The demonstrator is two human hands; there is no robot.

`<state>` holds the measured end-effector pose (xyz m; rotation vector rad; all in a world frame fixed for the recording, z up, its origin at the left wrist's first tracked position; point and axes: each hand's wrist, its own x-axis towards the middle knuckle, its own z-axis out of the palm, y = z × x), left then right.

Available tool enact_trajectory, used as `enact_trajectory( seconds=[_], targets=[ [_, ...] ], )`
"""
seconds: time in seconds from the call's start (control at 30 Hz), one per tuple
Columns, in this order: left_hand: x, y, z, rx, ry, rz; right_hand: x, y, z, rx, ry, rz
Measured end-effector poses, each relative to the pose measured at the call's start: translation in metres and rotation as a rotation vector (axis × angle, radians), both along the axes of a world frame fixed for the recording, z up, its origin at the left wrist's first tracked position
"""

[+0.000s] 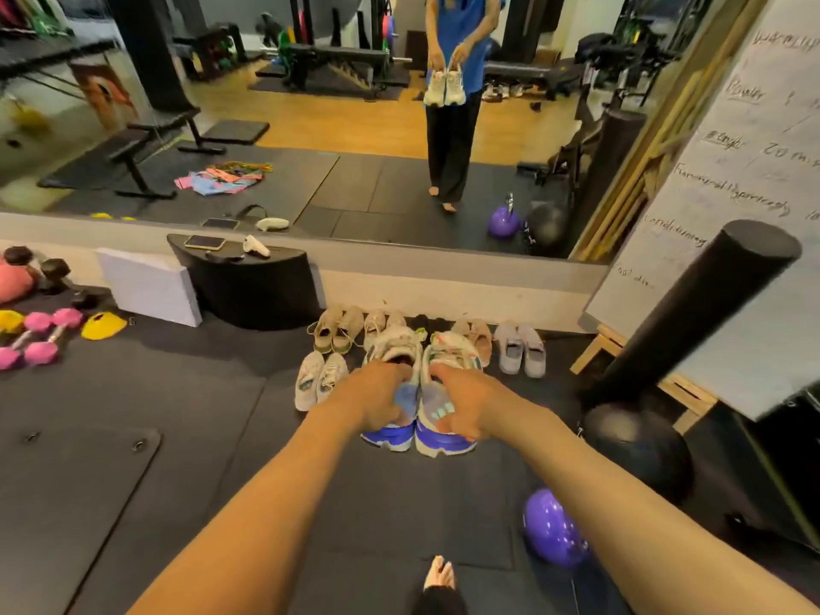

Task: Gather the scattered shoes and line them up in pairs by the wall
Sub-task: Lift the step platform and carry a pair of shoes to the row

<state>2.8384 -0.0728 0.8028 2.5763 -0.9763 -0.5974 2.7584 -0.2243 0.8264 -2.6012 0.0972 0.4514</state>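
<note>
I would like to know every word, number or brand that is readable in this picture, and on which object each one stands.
"Power": handwritten on the whiteboard, likely reading.
"20 m": same board, the rest is cut off.
"Conditioning": same board, likely reading.
Other handwritten lines on the board: too blurred to read.
Blue-soled shoes: no brand readable.

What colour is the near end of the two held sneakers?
Blue with white edging on the sneakers; head view shows it.

Bare mat (199, 392) open left of shoe row (479, 337); black roller (692, 312), medicine ball (639, 446) crowd right side.
</note>
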Motion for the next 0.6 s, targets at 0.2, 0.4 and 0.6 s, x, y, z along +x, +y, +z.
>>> enact_trajectory(
  seconds=[0.2, 0.4, 0.6],
  targets=[
    [0.098, -0.051, -0.064, 0.098, -0.053, 0.026, 0.097, -0.047, -0.064, -0.022, 0.104, -0.06],
    [0.167, -0.089, -0.165, 0.007, -0.025, 0.085, 0.179, -0.085, -0.155, -0.153, 0.171, -0.134],
    [0.219, -0.116, -0.321, -0.15, 0.076, 0.132, 0.235, -0.11, -0.308, -0.21, 0.183, -0.186]
  ],
)
